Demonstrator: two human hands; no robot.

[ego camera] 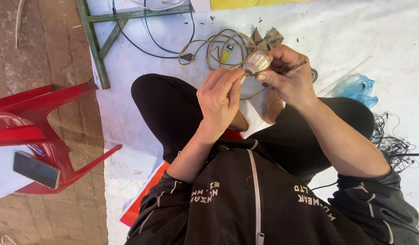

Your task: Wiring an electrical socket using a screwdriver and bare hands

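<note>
Left hand pinches the small ribbed clear knob at its near edge; right hand grips its far side, plus a thin tool. Knob looks light, rigid, hard; ribs give grip. Beyond on the floor sheet: tangled cord, blue bag.

A small ribbed socket of clear, glossy plastic with a thin, dull metal tool beside it. Matt black cloth jacket. Glossy red moulded plastic chair carrying a shiny black phone. Matt white floor sheet, soiled. Thin, crinkled blue plastic bag. Rough brown brick floor.
</note>
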